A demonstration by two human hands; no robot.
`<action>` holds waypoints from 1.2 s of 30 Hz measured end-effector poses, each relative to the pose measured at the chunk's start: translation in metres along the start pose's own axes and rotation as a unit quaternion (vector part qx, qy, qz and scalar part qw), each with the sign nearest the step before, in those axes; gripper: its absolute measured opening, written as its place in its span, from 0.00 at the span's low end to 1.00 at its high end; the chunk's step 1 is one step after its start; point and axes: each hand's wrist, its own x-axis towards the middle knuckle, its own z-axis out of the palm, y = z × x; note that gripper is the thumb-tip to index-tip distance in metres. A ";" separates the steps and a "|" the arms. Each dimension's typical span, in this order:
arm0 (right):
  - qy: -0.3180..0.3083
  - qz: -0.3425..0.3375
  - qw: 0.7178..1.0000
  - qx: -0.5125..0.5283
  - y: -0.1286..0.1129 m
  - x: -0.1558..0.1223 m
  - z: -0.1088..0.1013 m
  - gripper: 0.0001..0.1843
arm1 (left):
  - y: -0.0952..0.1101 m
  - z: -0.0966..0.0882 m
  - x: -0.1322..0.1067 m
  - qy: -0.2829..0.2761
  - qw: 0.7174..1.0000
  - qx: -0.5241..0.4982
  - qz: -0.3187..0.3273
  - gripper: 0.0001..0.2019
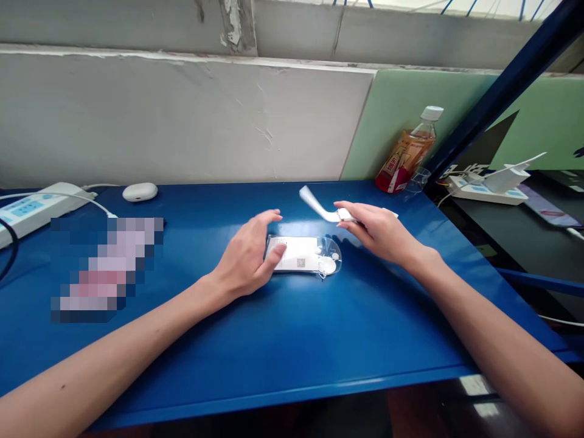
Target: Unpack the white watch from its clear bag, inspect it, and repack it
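On the blue table lies a clear plastic package [306,255] with a white printed card inside and a rounded clear end at its right, where small white pieces show. My left hand [250,255] rests at the package's left end, its thumb over the card and its fingers stretched apart beyond the far edge. Above and right of the package, my right hand [376,228] pinches a white strip [316,205] between thumb and fingers. The strip's free end curves up to the left; part of it is hidden in the hand, and its exact kind is unclear.
Left on the blue table [292,353] are a blurred-out phone-like object [109,267], a white earbud case [140,192] and a power strip [41,207] with cables. A drink bottle [408,152] leans at the back right, near a blue post [502,91].
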 end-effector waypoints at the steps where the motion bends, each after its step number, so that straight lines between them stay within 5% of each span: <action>1: -0.002 -0.009 1.000 -0.002 -0.004 0.000 0.001 0.19 | 0.001 -0.001 0.000 0.061 0.998 -0.002 0.009 0.20; 4: -0.019 -0.033 0.999 -0.008 -0.015 -0.002 0.006 0.20 | 0.004 -0.003 0.000 0.150 0.984 0.018 0.100 0.13; 7: -0.033 -0.057 0.998 -0.011 -0.025 -0.002 0.012 0.21 | 0.011 -0.003 0.003 0.103 0.976 0.058 0.182 0.15; 16: 0.019 -0.095 0.995 0.019 -0.044 -0.003 0.020 0.20 | 0.033 0.000 0.020 0.022 0.973 0.190 0.126 0.10; 23: 0.154 -0.043 0.982 0.104 -0.048 0.000 0.010 0.13 | 0.042 0.007 0.020 0.018 0.971 0.209 0.112 0.13; 33: 0.183 0.008 0.931 0.317 -0.060 0.003 -0.003 0.14 | 0.029 0.024 0.010 0.051 0.985 0.022 0.165 0.15; 36: 0.177 0.040 0.903 0.389 -0.062 0.009 -0.002 0.12 | 0.034 0.020 0.011 0.033 0.987 -0.090 0.130 0.15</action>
